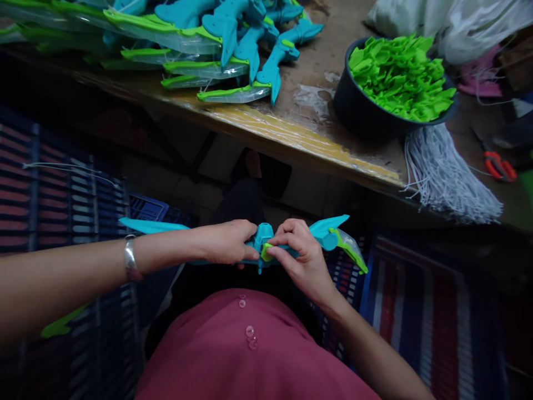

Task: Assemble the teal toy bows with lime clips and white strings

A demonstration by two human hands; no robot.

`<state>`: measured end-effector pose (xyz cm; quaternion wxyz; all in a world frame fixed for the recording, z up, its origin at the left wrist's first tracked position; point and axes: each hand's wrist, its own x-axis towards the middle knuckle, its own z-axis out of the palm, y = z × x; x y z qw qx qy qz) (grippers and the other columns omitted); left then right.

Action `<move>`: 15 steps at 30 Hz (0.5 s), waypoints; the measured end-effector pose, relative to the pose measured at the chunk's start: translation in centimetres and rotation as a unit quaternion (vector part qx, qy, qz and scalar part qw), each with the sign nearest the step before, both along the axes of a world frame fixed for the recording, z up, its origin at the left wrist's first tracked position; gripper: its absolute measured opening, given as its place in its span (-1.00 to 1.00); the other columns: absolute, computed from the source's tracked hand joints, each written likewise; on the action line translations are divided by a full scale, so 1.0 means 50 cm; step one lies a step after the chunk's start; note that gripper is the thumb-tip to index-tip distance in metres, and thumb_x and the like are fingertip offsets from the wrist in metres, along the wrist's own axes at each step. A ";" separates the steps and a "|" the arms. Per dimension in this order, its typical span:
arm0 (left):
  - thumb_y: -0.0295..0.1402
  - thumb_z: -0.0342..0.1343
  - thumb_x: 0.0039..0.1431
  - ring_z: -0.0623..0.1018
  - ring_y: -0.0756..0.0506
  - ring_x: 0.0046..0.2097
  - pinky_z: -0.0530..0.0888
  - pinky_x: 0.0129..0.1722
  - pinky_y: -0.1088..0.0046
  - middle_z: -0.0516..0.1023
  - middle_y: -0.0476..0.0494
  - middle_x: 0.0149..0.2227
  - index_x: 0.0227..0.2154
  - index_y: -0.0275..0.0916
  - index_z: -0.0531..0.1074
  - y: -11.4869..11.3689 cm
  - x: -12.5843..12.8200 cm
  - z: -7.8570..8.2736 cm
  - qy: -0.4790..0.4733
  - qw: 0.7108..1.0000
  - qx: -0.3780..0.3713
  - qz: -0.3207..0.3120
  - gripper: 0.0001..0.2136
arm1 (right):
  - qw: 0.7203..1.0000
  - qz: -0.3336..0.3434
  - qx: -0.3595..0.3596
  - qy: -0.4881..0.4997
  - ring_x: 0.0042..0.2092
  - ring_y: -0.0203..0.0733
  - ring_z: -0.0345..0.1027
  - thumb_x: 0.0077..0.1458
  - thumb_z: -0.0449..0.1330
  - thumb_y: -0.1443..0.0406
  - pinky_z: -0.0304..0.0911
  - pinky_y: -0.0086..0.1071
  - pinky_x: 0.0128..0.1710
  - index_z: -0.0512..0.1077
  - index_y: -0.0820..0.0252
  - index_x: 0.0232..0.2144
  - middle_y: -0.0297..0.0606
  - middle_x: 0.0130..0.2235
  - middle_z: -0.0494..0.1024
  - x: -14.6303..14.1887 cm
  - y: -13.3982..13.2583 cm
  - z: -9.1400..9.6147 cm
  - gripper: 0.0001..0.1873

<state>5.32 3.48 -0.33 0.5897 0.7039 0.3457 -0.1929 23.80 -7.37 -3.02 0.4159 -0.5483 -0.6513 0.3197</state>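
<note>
L hand [231, 241] holding blue toy [264, 232], R hand [302, 251] pinching green piece [265, 253]

Blue toy is lying crosswise in front of person's lap; can't tell if it's resting on legs or being held up. One pointed end is sticking out L, past the wrist; other end is sticking out R of R hand, w/ a green strip [350, 253] & clear plastic hanging off it. L hand is gripping toy just L of its middle block, fingers mostly hidden. R thumb & fingertips are pinching green piece at the block, touching it; can't tell if it's fully seated. Silver bracelet [131, 258] is circling L wrist. Pink shirt [250, 366] w/ clear buttons is showing below.

Up top, worktable [320, 145] is running across. Pile of toys [183, 14], blue w/ green & clear parts, is sitting on its L half. Dark bowl [358, 116] is standing farther R, holding a heap of green bits [395, 78]. Bundle of strings [452, 178], grey, is draping over the edge just beside bowl. Red-handled tool [497, 166] is lying R of strings, type unclear. White bags [470, 28] are sitting behind bowl, w/ pink stuff [483, 75] nr them. Blue crate [35, 189] is standing at far L. Striped thing [416, 311] is showing low R, too dim to ID.
</note>
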 end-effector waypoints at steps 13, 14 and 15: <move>-0.10 0.16 0.27 0.58 -0.46 -0.04 0.46 -0.17 0.16 0.56 -0.43 -0.08 -0.04 -0.34 0.41 -0.043 -0.002 0.002 0.048 0.972 0.221 -0.066 -0.61 | 0.998 -0.049 0.035 -0.016 0.17 -0.02 0.29 0.30 0.21 0.30 0.33 -0.09 0.13 0.34 0.12 0.00 -0.06 0.13 0.35 -0.035 -0.042 -0.059 -0.76; -0.11 0.15 0.28 0.58 -0.48 -0.03 0.48 -0.15 0.12 0.56 -0.44 -0.08 -0.03 -0.35 0.41 -0.046 -0.002 0.003 0.048 0.969 0.228 -0.078 -0.61 | 0.999 -0.035 0.020 -0.017 0.17 -0.01 0.30 0.31 0.22 0.28 0.33 -0.09 0.14 0.30 0.12 0.06 -0.05 0.14 0.35 -0.031 -0.040 -0.058 -0.69; -0.12 0.13 0.28 0.58 -0.50 -0.02 0.49 -0.14 0.09 0.57 -0.45 -0.08 -0.02 -0.35 0.41 -0.048 -0.002 0.004 0.047 0.967 0.235 -0.088 -0.62 | 1.000 -0.014 -0.004 -0.019 0.16 -0.01 0.31 0.31 0.22 0.26 0.34 -0.09 0.14 0.27 0.12 0.12 -0.04 0.15 0.36 -0.026 -0.037 -0.056 -0.62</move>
